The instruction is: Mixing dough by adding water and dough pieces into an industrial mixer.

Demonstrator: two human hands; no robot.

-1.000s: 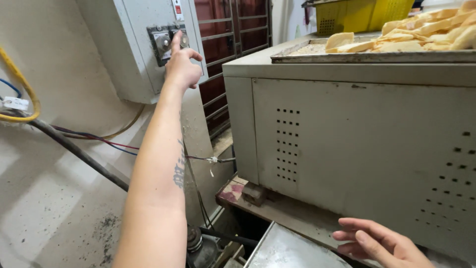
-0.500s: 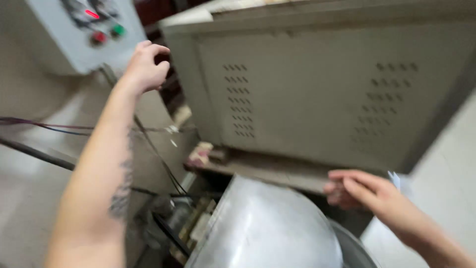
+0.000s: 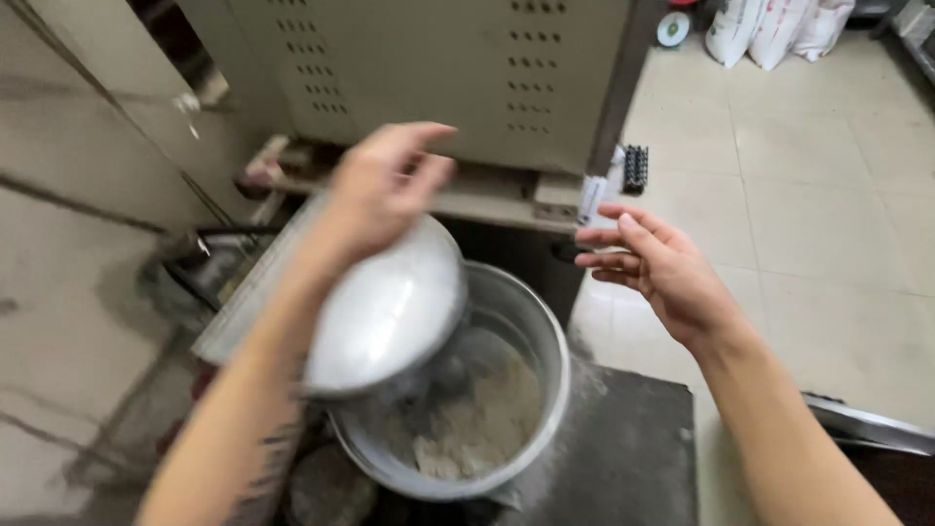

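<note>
Our left hand (image 3: 385,185), loosely curled and empty, hung above the tilted lid (image 3: 390,312) half-covering the flour-filled bowl (image 3: 531,321) below the cabinet (image 3: 438,68), while our right hand (image 3: 653,268), fingers spread, held nothing beside the rim.

Both hands (image 3: 526,224) hover, apparently empty, above bowl (image 3: 531,341).

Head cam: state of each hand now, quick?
Left hand: fingers loosely curled, empty, above the round metal lid over the mixing bowl.
Right hand: open, palm up, holding nothing.
</note>
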